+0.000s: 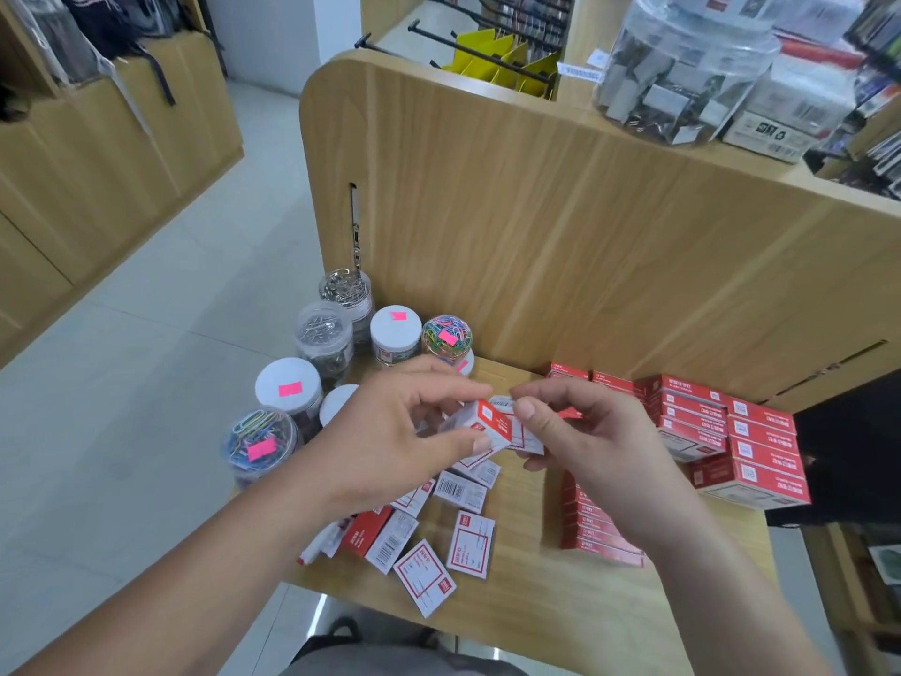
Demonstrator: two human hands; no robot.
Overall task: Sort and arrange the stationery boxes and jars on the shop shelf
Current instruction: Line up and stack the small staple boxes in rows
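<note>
Gathering loose boxes (471, 538) off the shelf (536, 597).
Pinching held boxes (493, 424) in curled fingers of left hand (397, 434) and right hand (580, 439); next, likely squaring them against the red stack (731, 431).

No wording is sharp enough to read. The held box (492, 424) at centre frame shows a red logo patch and blurred print. The loose small boxes (470, 544) below it carry red-framed labels; the barcode box (460, 491) has illegible digits. The red stacked boxes (760, 441) at right bear smeared white characters. The pink stickers (290, 389) on the jar lids (390, 336) show no legible marks.
</note>
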